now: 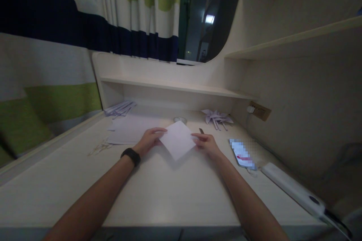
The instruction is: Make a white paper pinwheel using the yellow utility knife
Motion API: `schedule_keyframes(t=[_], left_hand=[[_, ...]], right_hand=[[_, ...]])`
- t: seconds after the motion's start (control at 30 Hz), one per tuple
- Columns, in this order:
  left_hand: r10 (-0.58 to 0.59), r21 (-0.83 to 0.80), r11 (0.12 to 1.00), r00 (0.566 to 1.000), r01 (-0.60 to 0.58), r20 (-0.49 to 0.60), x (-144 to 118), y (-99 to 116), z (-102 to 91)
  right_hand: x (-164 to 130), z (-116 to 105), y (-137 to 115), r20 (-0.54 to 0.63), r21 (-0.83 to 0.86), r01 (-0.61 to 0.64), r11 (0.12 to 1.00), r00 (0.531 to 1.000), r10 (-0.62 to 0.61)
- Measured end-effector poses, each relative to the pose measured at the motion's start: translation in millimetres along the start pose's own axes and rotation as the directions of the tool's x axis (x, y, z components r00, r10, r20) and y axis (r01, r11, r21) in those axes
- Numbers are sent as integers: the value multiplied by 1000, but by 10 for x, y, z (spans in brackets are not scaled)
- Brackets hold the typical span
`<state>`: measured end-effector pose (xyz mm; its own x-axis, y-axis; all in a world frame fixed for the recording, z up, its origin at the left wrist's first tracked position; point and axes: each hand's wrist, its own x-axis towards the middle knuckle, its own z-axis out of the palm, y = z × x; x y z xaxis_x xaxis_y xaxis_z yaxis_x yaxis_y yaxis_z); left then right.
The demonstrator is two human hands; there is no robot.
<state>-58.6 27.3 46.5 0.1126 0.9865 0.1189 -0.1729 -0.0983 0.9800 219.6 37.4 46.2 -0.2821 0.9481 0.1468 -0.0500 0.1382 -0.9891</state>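
A white square sheet of paper (177,141) is held up above the desk, turned so that one corner points toward me. My left hand (149,140) pinches its left corner, and a black watch sits on that wrist. At the opposite corner, the fingers of my right hand (207,145) are closed on the paper. Just behind the sheet lies a roll of clear tape (180,120), partly covered by it. A small dark, thin tool (201,131) shows beyond my right fingers; its kind is unclear.
White sheets (130,128) lie behind my left hand, with folded paper strips (121,108) at the back left and thin tangled pieces (99,147) nearby. Paper pinwheels (216,117) rest at the back right. A lit phone (241,153) and a white power strip (294,186) lie at right.
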Motion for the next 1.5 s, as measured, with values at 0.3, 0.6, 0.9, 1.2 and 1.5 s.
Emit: schedule_keyframes(t=[0.3,0.6,0.9,1.2,1.5], left_hand=[[19,-28,1000,983,-14,182,-61,84,-124],[-114,97,991,947,89,301,-58,57,-74],[-31,86,996,959,7,282,-71,11,37],[-11,342,935,959,-91,284,-173,68,163],[56,274,955,978,-111,199,-248,90,351]], right_hand=[[-65,-98,-66,219,112,-85,990,974,58],[-52,-140,-63,66,90,-85,992,995,80],[14,-96,-23,-130,301,-78,951,984,122],[45,-98,-32,-250,339,27,940,966,63],[20,36,-48,-141,143,87,986,988,-66]])
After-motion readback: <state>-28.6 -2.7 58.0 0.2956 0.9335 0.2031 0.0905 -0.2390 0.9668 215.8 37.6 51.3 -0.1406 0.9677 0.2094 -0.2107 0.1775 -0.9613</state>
